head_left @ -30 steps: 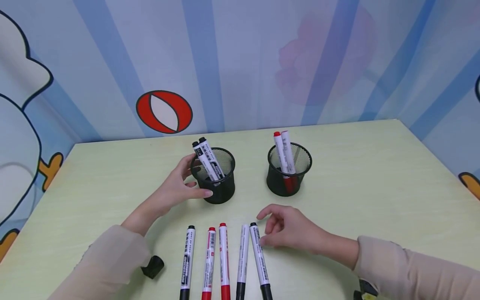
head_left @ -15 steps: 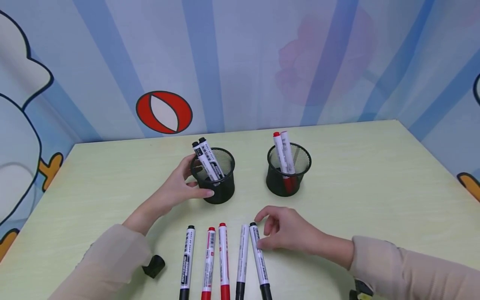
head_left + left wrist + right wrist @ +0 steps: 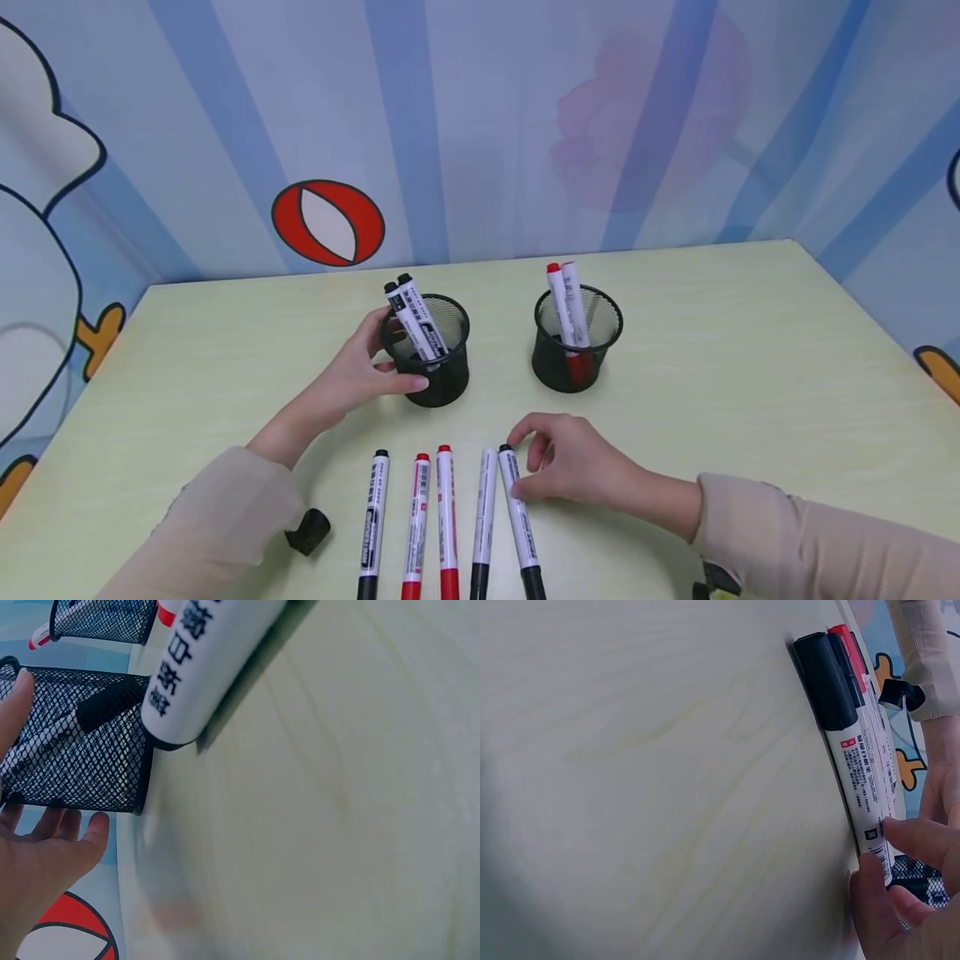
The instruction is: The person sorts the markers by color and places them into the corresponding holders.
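My left hand [image 3: 352,379] grips a black mesh pen holder [image 3: 444,385] from its left, thumb at the front and fingers behind. Two black markers [image 3: 415,321] lean inside it. Near the front, my right hand [image 3: 581,462] pinches the upper part of a black-capped marker [image 3: 522,533], the rightmost in a row lying on the table. In the right wrist view, thumb and finger sit on either side of this marker's barrel [image 3: 859,780]. Beside it lie another black-capped marker [image 3: 484,508], two red ones [image 3: 447,517], [image 3: 417,517] and one more black marker [image 3: 373,517].
A second mesh pen holder [image 3: 558,367] with a red marker [image 3: 560,304] and another white-barrelled marker [image 3: 576,308] stands at the back right. A black strap-like piece [image 3: 308,532] shows by the left sleeve. The pale table [image 3: 712,358] ends at a striped backdrop [image 3: 480,125].
My right hand has shifted slightly left, bringing its thumb onto the rightmost marker. The left hand has stayed on the pen holder, and the markers lie where they were.
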Action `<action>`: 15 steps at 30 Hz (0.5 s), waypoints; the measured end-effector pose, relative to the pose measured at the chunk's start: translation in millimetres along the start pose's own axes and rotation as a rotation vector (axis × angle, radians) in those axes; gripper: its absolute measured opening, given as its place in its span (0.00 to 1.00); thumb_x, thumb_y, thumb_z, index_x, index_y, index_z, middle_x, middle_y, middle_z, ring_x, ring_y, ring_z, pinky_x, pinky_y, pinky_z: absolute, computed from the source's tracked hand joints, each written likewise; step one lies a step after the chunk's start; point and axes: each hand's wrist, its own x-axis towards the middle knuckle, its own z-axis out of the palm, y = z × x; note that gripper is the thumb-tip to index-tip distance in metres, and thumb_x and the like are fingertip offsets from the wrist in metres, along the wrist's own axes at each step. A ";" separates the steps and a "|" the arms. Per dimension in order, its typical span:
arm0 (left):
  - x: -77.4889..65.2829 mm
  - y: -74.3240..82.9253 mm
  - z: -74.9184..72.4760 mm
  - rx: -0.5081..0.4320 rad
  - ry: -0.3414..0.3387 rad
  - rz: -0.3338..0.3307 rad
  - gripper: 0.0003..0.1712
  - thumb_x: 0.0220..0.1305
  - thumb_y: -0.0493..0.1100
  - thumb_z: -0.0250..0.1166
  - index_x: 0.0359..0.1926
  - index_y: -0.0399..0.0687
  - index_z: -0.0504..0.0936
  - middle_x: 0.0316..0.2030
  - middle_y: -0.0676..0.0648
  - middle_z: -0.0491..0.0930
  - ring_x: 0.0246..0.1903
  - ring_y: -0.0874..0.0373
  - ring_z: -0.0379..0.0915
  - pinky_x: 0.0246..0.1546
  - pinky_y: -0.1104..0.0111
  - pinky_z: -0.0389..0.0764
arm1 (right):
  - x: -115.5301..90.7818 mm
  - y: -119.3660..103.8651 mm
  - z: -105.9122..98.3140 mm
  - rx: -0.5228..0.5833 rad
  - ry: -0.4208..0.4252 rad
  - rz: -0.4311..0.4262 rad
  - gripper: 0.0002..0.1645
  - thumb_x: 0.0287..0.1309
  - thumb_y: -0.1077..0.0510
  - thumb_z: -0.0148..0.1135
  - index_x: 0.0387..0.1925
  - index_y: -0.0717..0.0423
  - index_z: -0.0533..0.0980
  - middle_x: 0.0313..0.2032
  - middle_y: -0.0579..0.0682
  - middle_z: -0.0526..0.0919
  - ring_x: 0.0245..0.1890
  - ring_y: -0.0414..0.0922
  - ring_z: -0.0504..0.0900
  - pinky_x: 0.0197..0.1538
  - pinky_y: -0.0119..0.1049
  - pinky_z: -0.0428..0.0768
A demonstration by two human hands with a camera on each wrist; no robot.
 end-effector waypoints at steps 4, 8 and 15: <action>0.4 2.2 0.7 0.001 -0.002 0.000 0.54 0.49 0.38 0.72 0.70 0.47 0.46 0.66 0.42 0.55 0.66 0.45 0.48 0.62 0.49 0.59 | 0.1 0.1 -0.7 0.009 -0.006 0.007 0.25 0.40 0.60 0.75 0.42 0.56 0.75 0.25 0.48 0.75 0.24 0.43 0.73 0.27 0.32 0.73; 0.8 2.2 1.0 0.002 -0.005 0.004 0.54 0.50 0.38 0.72 0.70 0.47 0.46 0.66 0.42 0.55 0.66 0.45 0.48 0.62 0.48 0.59 | 0.1 1.0 -0.9 0.027 -0.012 0.014 0.25 0.40 0.60 0.75 0.42 0.56 0.75 0.25 0.48 0.75 0.24 0.43 0.73 0.27 0.32 0.73; 1.5 1.2 0.7 0.003 -0.007 0.007 0.53 0.49 0.38 0.72 0.69 0.49 0.48 0.65 0.43 0.56 0.67 0.46 0.47 0.62 0.48 0.59 | 0.4 -2.3 2.1 0.055 -0.006 0.056 0.26 0.39 0.63 0.75 0.43 0.57 0.74 0.23 0.49 0.74 0.20 0.43 0.73 0.25 0.33 0.72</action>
